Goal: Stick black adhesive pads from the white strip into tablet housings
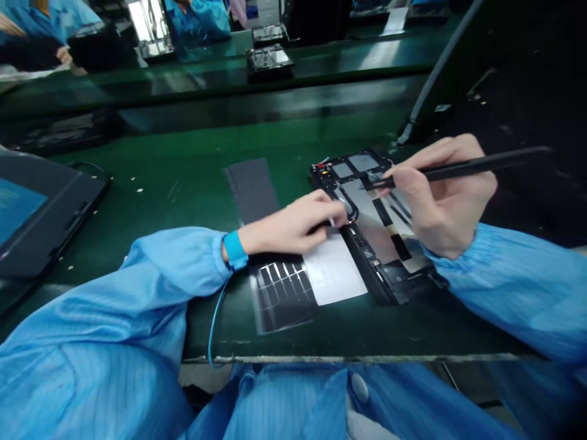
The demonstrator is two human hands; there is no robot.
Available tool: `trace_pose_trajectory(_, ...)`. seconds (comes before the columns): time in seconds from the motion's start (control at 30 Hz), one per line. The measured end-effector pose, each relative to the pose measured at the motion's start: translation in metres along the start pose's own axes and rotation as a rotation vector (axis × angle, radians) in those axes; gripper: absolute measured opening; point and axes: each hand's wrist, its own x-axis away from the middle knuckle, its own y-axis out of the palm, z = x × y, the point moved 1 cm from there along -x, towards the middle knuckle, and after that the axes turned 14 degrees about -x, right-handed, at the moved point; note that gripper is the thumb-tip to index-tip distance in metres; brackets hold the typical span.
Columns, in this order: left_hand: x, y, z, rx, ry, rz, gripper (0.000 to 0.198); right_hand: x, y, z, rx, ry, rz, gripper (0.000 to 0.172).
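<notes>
An opened tablet (371, 226) lies face down on the green mat, showing its metal shields, black tape strips and a small circuit board at the far end. My right hand (444, 195) grips a slim black pen-shaped tool (477, 166), with its tip over the tablet's upper shields. My left hand (293, 223) rests curled at the tablet's near edge, its fingertips against the rim. Whether those fingers pinch something is hidden. A white card (334, 269) lies under that hand, beside a dark sheet with foil strips (282, 296). A grey foam strip sheet (251, 189) lies beyond.
A blue wrist strap (235, 249) circles my left wrist, and its cord (215, 318) hangs over the bench edge (367, 359). A dark tablet case (41, 214) lies at left. Beyond stand further green benches (206, 79), with fixtures and blue-sleeved co-workers (197, 21).
</notes>
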Motion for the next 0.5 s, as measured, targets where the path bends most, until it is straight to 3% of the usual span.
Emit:
trace_pose_trajectory(0.1, 0.012, -0.028, -0.030, 0.114, -0.273, 0.041, 0.013, -0.011, 0.014, -0.007, 0.128, -0.069, -0.243, 0.005)
trace_pose_trajectory(0.13, 0.017, -0.037, -0.041, 0.107, -0.360, 0.001, 0.010, -0.014, 0.022, -0.008, 0.113, -0.064, -0.337, 0.007)
trace_pose_trajectory(0.2, 0.028, -0.049, -0.058, 0.078, -0.461, -0.166, 0.016, -0.019, 0.041, -0.010, 0.038, 0.016, -0.528, 0.011)
trace_pose_trajectory(0.3, 0.036, -0.051, -0.071, -0.010, -0.469, -0.436, 0.026, -0.022, 0.071, -0.007, -0.058, 0.190, -0.731, 0.013)
trace_pose_trajectory(0.37, 0.036, -0.046, -0.075, -0.074, -0.446, -0.509, 0.031, -0.022, 0.087, -0.002, -0.109, 0.268, -0.777, 0.011)
trace_pose_trajectory(0.5, 0.032, -0.036, -0.078, -0.071, -0.418, -0.524, 0.034, -0.019, 0.103, 0.010, -0.204, 0.347, -0.733, 0.008)
